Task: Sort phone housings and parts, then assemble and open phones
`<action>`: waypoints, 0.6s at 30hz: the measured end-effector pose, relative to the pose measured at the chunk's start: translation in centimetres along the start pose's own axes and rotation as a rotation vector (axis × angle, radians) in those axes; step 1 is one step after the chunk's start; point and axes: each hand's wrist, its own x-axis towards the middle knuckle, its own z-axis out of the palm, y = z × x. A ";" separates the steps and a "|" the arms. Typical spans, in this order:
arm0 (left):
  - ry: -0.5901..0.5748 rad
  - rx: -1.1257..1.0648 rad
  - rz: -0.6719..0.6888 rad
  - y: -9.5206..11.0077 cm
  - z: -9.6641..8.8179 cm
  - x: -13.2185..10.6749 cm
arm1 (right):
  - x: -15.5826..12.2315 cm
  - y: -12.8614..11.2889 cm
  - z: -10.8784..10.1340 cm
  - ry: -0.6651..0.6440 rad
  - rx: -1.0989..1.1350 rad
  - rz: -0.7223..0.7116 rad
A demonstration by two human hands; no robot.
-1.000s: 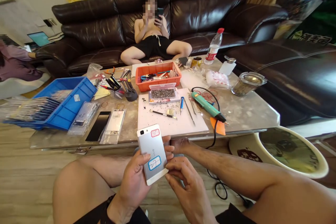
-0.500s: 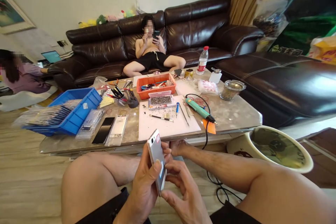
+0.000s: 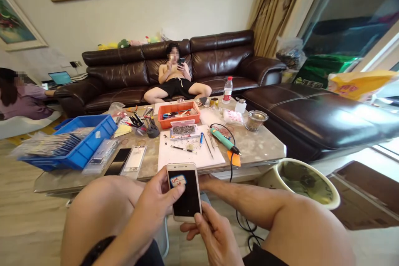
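Left hand (image 3: 152, 203) and right hand (image 3: 215, 235) grip the smartphone (image 3: 187, 195) at six o'clock; light, slippery glass, so better hold its edges.

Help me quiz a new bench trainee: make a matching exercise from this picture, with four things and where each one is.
Things:
1. Smartphone
2. Green soldering iron
3. Blue plastic bin
4. Plastic water bottle

Places:
A. Upright at the far edge of the table
B. At the left end of the table, holding plastic-wrapped stacks
C. Held between the left hand and right hand
D. Lying on the table, right of the white board

Pairs: 1-C, 2-D, 3-B, 4-A
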 end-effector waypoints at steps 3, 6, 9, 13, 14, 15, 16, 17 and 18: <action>-0.195 0.171 -0.062 3.8 -1.6 1.8 | 1.6 -1.3 -0.1 -0.037 0.117 0.007; -0.400 0.395 -0.130 7.2 -2.8 4.6 | 3.6 -3.0 -0.3 -0.026 0.124 0.048; -0.554 0.507 -0.175 9.2 -3.6 8.3 | 4.4 -5.8 -1.9 0.046 0.011 0.082; -0.622 0.474 -0.170 8.8 -4.8 13.3 | 5.2 -8.5 -5.9 0.137 -0.108 0.086; -0.616 0.451 -0.174 8.2 -5.2 14.4 | 5.9 -8.3 -6.5 0.135 -0.146 0.102; -0.609 0.419 -0.178 7.4 -5.6 15.4 | 7.0 -7.6 -6.7 0.153 -0.162 0.098; -0.597 0.383 -0.177 6.4 -6.1 16.2 | 8.3 -6.4 -6.5 0.171 -0.154 0.084; -0.580 0.342 -0.167 5.2 -6.5 16.8 | 9.8 -4.9 -6.0 0.185 -0.130 0.075; -0.555 0.297 -0.153 4.0 -7.0 17.3 | 11.2 -3.1 -5.2 0.168 -0.124 0.092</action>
